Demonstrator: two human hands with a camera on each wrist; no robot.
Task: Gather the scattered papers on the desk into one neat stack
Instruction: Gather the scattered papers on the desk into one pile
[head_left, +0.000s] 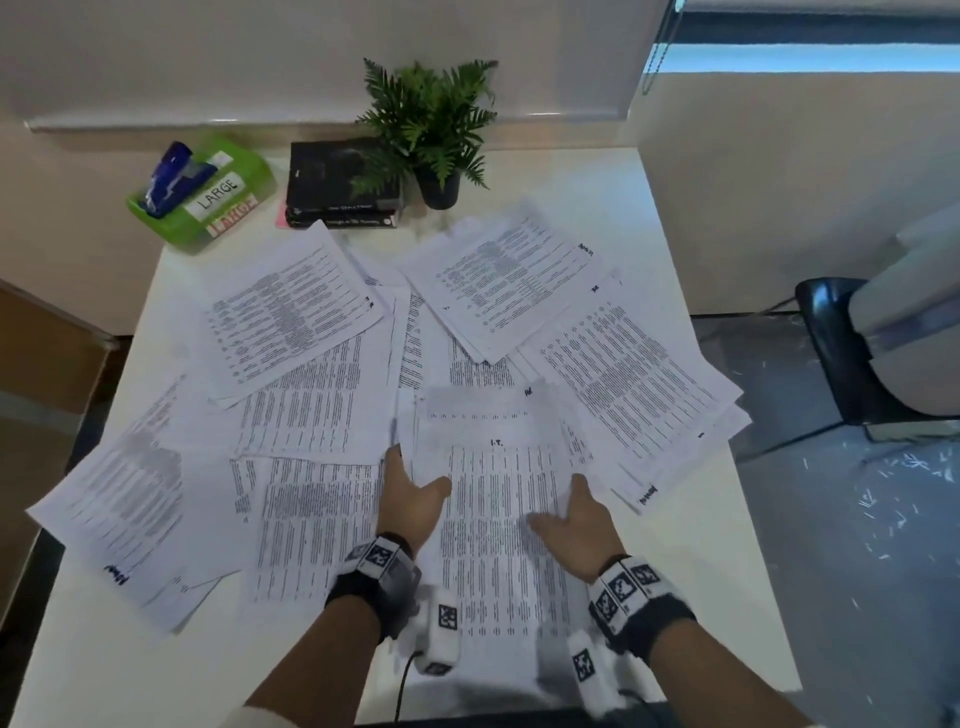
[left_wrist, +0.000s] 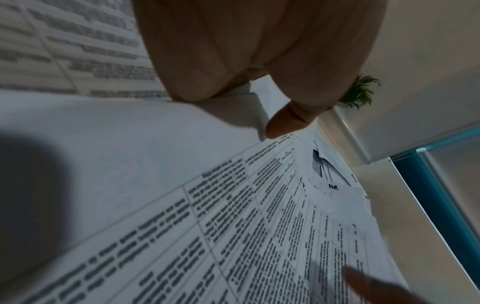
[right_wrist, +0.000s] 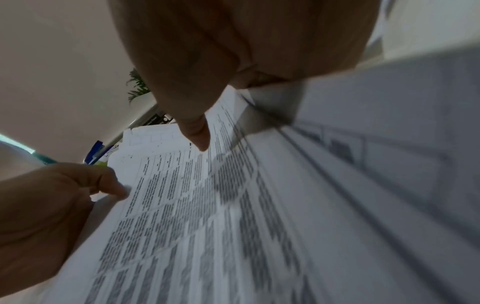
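Note:
Printed sheets lie fanned across a white desk (head_left: 104, 675). A centre sheaf marked "I.T." (head_left: 498, 545) is held at both sides. My left hand (head_left: 418, 470) grips its left edge, thumb (left_wrist: 283, 121) on top and fingers underneath. On the right edge my right hand (head_left: 558, 501) does the same, its thumb (right_wrist: 197, 133) pressing on the print. Loose papers lie at the upper left (head_left: 291, 312), upper right (head_left: 509, 280), right (head_left: 628, 384) and left (head_left: 124, 499). The right wrist view also shows the left hand (right_wrist: 52, 205).
At the back of the desk stand a green tray (head_left: 249, 176) with a blue stapler (head_left: 171, 176), a pile of black books (head_left: 337, 192) and a potted fern (head_left: 431, 124). A dark chair (head_left: 841, 353) sits off the desk's right edge. Some sheets overhang the left and right edges.

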